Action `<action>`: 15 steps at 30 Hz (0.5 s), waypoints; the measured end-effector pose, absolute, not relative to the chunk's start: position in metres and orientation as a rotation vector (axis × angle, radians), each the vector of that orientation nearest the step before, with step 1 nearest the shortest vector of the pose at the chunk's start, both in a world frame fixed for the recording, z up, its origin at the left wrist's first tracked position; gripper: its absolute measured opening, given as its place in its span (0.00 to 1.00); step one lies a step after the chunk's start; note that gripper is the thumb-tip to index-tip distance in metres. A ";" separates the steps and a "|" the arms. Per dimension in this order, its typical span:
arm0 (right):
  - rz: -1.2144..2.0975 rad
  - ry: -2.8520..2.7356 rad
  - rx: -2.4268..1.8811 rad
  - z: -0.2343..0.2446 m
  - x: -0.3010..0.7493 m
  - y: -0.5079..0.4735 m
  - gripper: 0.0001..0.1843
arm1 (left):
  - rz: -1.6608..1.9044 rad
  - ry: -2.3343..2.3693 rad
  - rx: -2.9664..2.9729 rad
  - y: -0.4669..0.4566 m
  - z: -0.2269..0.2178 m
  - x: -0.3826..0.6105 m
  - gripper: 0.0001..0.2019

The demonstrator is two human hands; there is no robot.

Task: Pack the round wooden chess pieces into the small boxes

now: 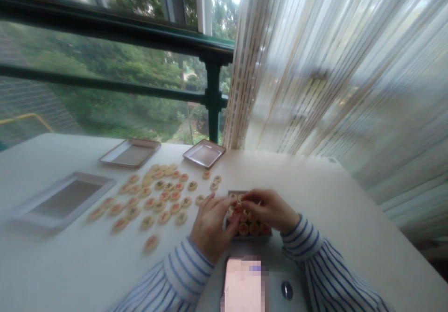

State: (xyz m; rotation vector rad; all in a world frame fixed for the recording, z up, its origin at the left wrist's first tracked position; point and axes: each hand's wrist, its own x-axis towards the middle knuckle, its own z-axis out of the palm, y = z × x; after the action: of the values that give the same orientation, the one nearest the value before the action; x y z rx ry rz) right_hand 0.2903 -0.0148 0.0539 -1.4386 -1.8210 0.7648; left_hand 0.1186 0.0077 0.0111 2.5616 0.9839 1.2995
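My left hand [213,222] and my right hand [272,208] meet over a small dark-rimmed tray [251,237], which holds rows of round wooden xiangqi pieces [254,229]. Between the fingertips of both hands is a xiangqi piece [239,206], partly covered by the fingers. My left thumb points across the tray's near left part, its fingers bent at the far left edge. From the right, my right hand closes in a pinch. Both hands hide much of the tray's middle. Left of my left hand, many loose xiangqi pieces [164,216] with red or dark characters lie scattered.
A large tray [75,197] lies at the left, with two smaller trays, a wide one [131,154] and a square one [205,153], along the far edge. A phone [241,284] is close in front, beside a dark oval [287,290]. Railing and striped curtain stand beyond the white table [336,237].
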 end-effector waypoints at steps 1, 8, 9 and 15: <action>0.782 -1.818 -1.434 0.054 0.290 -0.015 0.10 | 1.290 0.973 2.558 0.007 0.011 0.119 0.13; 0.891 -1.782 -1.397 0.053 0.289 -0.014 0.10 | 1.261 0.973 2.500 0.005 0.011 0.120 0.12; 0.894 -1.777 -1.392 0.052 0.289 -0.014 0.10 | 1.263 0.970 2.494 0.005 0.012 0.120 0.12; 0.899 -1.724 -1.385 0.048 0.290 -0.013 0.11 | 1.308 1.001 2.424 0.007 0.012 0.118 0.11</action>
State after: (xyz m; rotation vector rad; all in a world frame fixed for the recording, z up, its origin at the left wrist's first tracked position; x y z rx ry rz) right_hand 0.2899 -0.0127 0.0479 -1.3848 -1.7242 0.8988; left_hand 0.1176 0.0069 0.0121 2.4242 1.0009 1.3076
